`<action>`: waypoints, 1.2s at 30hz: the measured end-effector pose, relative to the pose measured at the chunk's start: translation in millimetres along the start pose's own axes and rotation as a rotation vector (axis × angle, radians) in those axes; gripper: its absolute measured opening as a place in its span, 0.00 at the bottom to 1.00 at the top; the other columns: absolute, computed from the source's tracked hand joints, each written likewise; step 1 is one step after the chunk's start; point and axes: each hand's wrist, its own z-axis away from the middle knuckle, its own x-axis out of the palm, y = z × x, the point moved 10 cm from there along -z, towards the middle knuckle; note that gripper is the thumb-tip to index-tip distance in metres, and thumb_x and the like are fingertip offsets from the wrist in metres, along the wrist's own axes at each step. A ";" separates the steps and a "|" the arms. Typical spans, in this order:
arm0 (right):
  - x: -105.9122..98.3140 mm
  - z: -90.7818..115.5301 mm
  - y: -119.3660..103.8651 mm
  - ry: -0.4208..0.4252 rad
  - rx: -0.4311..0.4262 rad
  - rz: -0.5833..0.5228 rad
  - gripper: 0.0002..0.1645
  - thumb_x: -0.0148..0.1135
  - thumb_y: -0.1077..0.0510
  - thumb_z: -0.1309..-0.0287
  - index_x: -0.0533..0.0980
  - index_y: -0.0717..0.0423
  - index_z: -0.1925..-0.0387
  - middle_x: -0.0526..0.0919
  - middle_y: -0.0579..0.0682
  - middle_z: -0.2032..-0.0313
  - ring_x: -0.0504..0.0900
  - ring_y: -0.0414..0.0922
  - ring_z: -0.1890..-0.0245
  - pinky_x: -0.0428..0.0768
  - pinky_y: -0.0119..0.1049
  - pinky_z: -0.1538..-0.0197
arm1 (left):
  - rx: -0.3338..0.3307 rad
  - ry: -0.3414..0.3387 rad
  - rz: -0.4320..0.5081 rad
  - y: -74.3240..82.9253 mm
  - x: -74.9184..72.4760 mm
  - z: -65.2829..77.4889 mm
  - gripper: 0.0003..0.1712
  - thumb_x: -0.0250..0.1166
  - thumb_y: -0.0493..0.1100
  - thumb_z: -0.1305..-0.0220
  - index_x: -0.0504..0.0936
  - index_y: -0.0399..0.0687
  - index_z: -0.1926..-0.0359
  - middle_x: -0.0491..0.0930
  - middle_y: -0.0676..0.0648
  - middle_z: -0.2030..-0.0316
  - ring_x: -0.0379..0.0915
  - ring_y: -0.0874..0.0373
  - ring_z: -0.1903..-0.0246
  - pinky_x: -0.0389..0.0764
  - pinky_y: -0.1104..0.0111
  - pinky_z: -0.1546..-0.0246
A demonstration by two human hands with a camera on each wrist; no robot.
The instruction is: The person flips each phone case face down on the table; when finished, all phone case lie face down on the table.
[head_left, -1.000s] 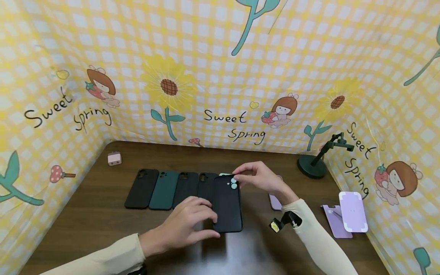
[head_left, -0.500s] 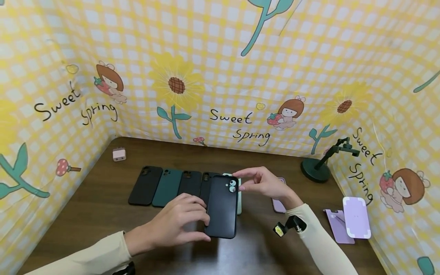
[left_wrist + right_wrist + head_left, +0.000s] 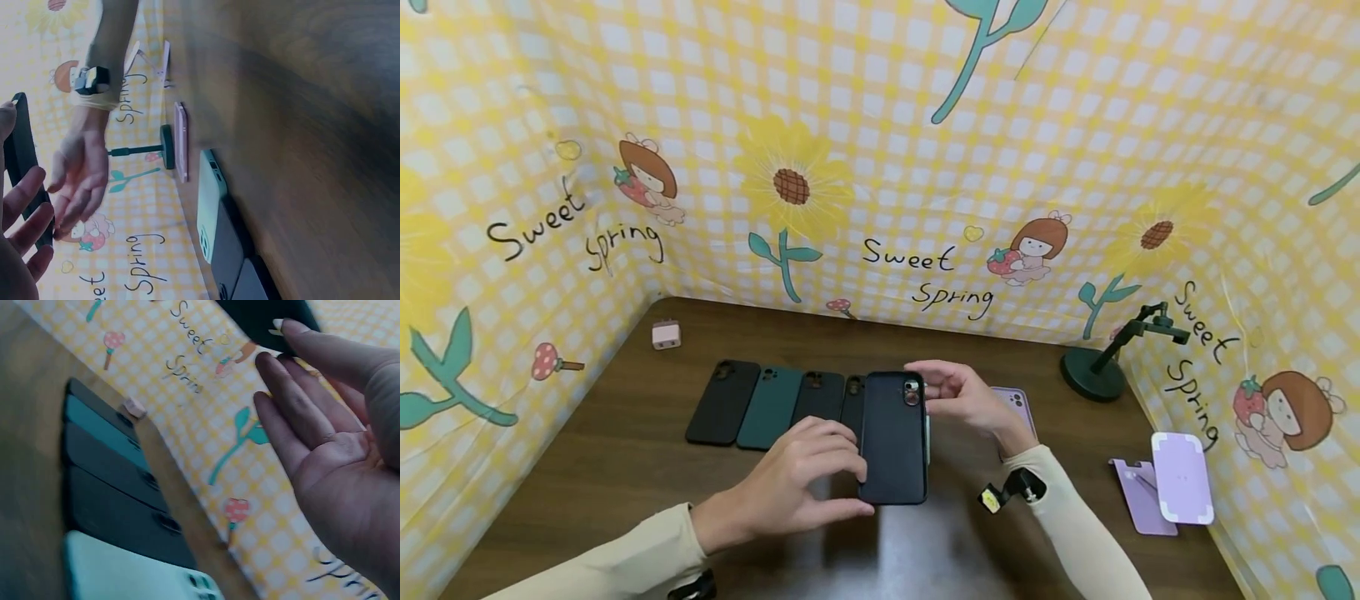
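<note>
In the head view, a black phone case (image 3: 893, 442) is raised above the table, back of it flat and its camera hole at the upper right. My left hand (image 3: 805, 475) holds it by its left edge and lower corner, between thumb and fingers. At the upper right corner, my right hand (image 3: 962, 400) pinches the edge; in the right wrist view its thumb lies on the dark case (image 3: 269, 322). Beneath the case, a mint phone case (image 3: 125, 569) is mostly hidden from the head view. It ends a row with a black (image 3: 722, 402) and a teal phone case (image 3: 769, 408).
Two more black cases (image 3: 818, 397) lie in that row. Right of them are a lilac phone case (image 3: 1015, 402), a dark green stand (image 3: 1093, 372) and a lilac folding holder (image 3: 1182, 479). A pink charger plug (image 3: 666, 335) sits at the back left. Checked cloth (image 3: 880, 150) surrounds the table.
The raised black case first shifted left and toward me, then moved back up and right. Mint no longer shows through its camera hole. Both hands moved along with it.
</note>
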 end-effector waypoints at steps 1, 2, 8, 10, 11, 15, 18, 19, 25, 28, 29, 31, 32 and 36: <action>1.5 -2.1 4.0 0.007 -0.012 -0.038 0.34 0.56 0.76 0.33 0.75 0.45 0.33 0.87 0.43 0.45 0.87 0.38 0.46 0.86 0.33 0.48 | -0.011 0.012 0.004 -0.5 -0.1 -0.8 0.15 0.78 0.58 0.44 0.83 0.62 0.62 0.84 0.64 0.63 0.79 0.62 0.53 0.74 0.66 0.48; 2.9 -4.1 7.6 0.016 -0.022 -0.073 0.35 0.57 0.76 0.33 0.74 0.43 0.33 0.87 0.43 0.44 0.86 0.38 0.45 0.85 0.33 0.48 | -0.022 0.022 0.008 -1.2 -0.2 -1.5 0.15 0.78 0.58 0.44 0.83 0.62 0.62 0.84 0.64 0.63 0.79 0.62 0.53 0.74 0.66 0.48; 14.5 -15.9 11.1 -0.021 -0.128 -0.210 0.29 0.63 0.63 0.31 0.72 0.45 0.32 0.75 0.48 0.30 0.78 0.44 0.34 0.83 0.38 0.41 | -0.051 0.036 0.066 -2.8 1.3 -5.9 0.14 0.77 0.57 0.42 0.83 0.61 0.60 0.84 0.63 0.62 0.79 0.63 0.54 0.74 0.65 0.49; 18.6 -19.4 11.1 -0.062 -0.151 -0.244 0.28 0.63 0.60 0.31 0.71 0.45 0.32 0.72 0.49 0.28 0.76 0.47 0.31 0.82 0.39 0.39 | -0.053 0.031 0.091 -2.9 2.4 -6.7 0.13 0.77 0.55 0.41 0.83 0.61 0.60 0.83 0.62 0.64 0.79 0.66 0.57 0.74 0.66 0.50; 20.0 -20.5 11.5 -0.079 -0.160 -0.257 0.28 0.62 0.59 0.30 0.71 0.44 0.32 0.72 0.50 0.28 0.75 0.47 0.30 0.81 0.39 0.38 | -0.060 0.025 0.097 -3.1 3.5 -7.0 0.14 0.77 0.55 0.41 0.83 0.61 0.59 0.82 0.63 0.65 0.78 0.68 0.59 0.74 0.67 0.51; 21.9 -22.1 14.9 -0.096 -0.166 -0.266 0.24 0.59 0.61 0.28 0.71 0.44 0.35 0.76 0.50 0.31 0.75 0.47 0.31 0.80 0.39 0.37 | -0.130 -0.034 0.078 -5.6 11.5 -8.7 0.26 0.77 0.57 0.42 0.81 0.59 0.44 0.78 0.62 0.67 0.71 0.72 0.65 0.72 0.71 0.56; 18.6 -20.5 16.5 -0.060 -0.158 -0.216 0.21 0.56 0.65 0.27 0.73 0.47 0.38 0.79 0.49 0.36 0.77 0.44 0.37 0.82 0.38 0.40 | -0.202 -0.122 0.006 -7.5 20.8 -11.4 0.46 0.75 0.61 0.42 0.69 0.57 0.27 0.76 0.62 0.63 0.66 0.72 0.64 0.69 0.73 0.59; 17.6 -19.8 16.7 -0.047 -0.151 -0.197 0.20 0.55 0.66 0.27 0.74 0.48 0.39 0.80 0.49 0.37 0.78 0.43 0.39 0.82 0.38 0.41 | -0.210 -0.149 -0.011 -6.4 23.5 -12.8 0.50 0.75 0.62 0.42 0.65 0.57 0.24 0.76 0.62 0.61 0.67 0.71 0.63 0.70 0.72 0.59; 18.3 -15.2 21.5 -0.047 -0.075 -0.065 0.18 0.58 0.66 0.28 0.74 0.57 0.39 0.81 0.49 0.43 0.87 0.39 0.53 0.87 0.37 0.50 | -0.121 -0.206 -0.061 10.5 33.2 -21.6 0.51 0.74 0.60 0.42 0.62 0.58 0.22 0.78 0.58 0.45 0.76 0.65 0.50 0.78 0.65 0.51; 17.3 -11.1 25.4 -0.036 -0.037 -0.021 0.19 0.59 0.65 0.28 0.73 0.59 0.38 0.80 0.49 0.44 0.87 0.38 0.58 0.87 0.35 0.54 | -0.111 -0.186 -0.091 12.5 34.4 -22.6 0.50 0.74 0.61 0.42 0.64 0.57 0.23 0.79 0.57 0.43 0.76 0.63 0.47 0.79 0.64 0.50; 15.7 -9.4 26.8 -0.022 -0.021 -0.011 0.20 0.60 0.65 0.29 0.73 0.58 0.38 0.80 0.49 0.44 0.87 0.37 0.60 0.87 0.34 0.56 | -0.117 -0.177 -0.096 12.3 34.6 -22.3 0.50 0.73 0.62 0.41 0.64 0.56 0.23 0.79 0.57 0.42 0.77 0.63 0.47 0.79 0.64 0.50; 11.8 -5.7 29.8 0.012 0.009 0.006 0.22 0.60 0.65 0.29 0.74 0.56 0.36 0.81 0.50 0.44 0.87 0.36 0.63 0.87 0.32 0.58 | -0.144 -0.158 -0.091 11.1 35.2 -21.2 0.50 0.73 0.61 0.40 0.63 0.52 0.23 0.79 0.57 0.41 0.77 0.63 0.45 0.79 0.64 0.50; 9.9 -4.0 31.1 0.029 0.025 0.014 0.23 0.61 0.65 0.30 0.74 0.55 0.35 0.82 0.49 0.44 0.88 0.36 0.64 0.87 0.32 0.59 | -0.164 -0.148 -0.086 10.0 35.5 -20.1 0.50 0.72 0.61 0.39 0.62 0.51 0.22 0.79 0.56 0.40 0.77 0.62 0.44 0.79 0.63 0.50; 3.1 1.1 34.3 0.093 0.086 0.042 0.28 0.61 0.68 0.31 0.73 0.60 0.32 0.84 0.48 0.45 0.89 0.37 0.65 0.88 0.34 0.59 | -0.264 -0.096 -0.046 3.7 35.5 -13.5 0.50 0.72 0.60 0.38 0.60 0.52 0.21 0.79 0.54 0.38 0.77 0.61 0.43 0.79 0.61 0.50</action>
